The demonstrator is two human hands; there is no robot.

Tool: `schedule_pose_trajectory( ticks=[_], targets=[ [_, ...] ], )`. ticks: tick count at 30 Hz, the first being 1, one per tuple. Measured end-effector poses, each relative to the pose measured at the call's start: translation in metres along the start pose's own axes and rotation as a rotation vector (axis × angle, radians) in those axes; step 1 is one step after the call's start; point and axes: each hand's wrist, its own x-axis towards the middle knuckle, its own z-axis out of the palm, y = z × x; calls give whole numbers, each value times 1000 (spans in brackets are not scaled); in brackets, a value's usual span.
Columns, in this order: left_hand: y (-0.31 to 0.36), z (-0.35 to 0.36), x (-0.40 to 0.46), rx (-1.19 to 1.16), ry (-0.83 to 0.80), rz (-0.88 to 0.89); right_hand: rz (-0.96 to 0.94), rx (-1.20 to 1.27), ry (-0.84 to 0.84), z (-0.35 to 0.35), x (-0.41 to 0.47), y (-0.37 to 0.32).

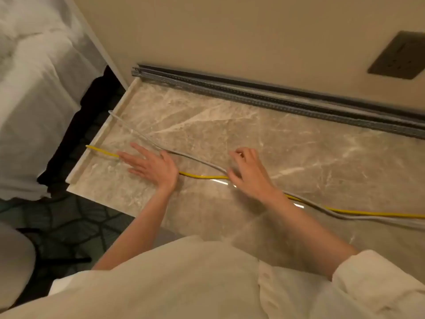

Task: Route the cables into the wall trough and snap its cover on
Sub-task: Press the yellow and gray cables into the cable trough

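Note:
A grey slotted cable trough (264, 94) runs along the foot of the beige wall, with a darker strip (230, 80) lying just behind it against the wall. A yellow cable (202, 176) and a grey cable (197, 158) lie across the marble top (310, 146). My left hand (151, 165) rests flat with fingers spread over the yellow cable near its left end. My right hand (247, 172) is curled above the spot where both cables meet; whether its fingers pinch a cable is unclear.
A dark wall socket plate (400, 56) sits on the wall at the upper right. A bed with white bedding (39, 100) stands to the left, past the marble top's raised left rim (101, 139). Dark patterned carpet (69, 224) lies below.

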Motion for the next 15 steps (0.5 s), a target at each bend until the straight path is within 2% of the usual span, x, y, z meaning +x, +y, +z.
schedule_pose_trajectory(
  ticks=[3, 6, 11, 15],
  targets=[
    [1, -9, 31, -116, 4, -247, -121, -53, -108, 13, 14, -14],
    [2, -12, 63, -284, -10, -343, -180, -116, -197, 28, 25, -26],
    [13, -13, 117, -417, 60, -398, -223, -126, -145, 41, 42, -32],
    [22, -3, 156, -424, 32, -359, -204, -137, -157, 44, 59, -26]
  ],
)
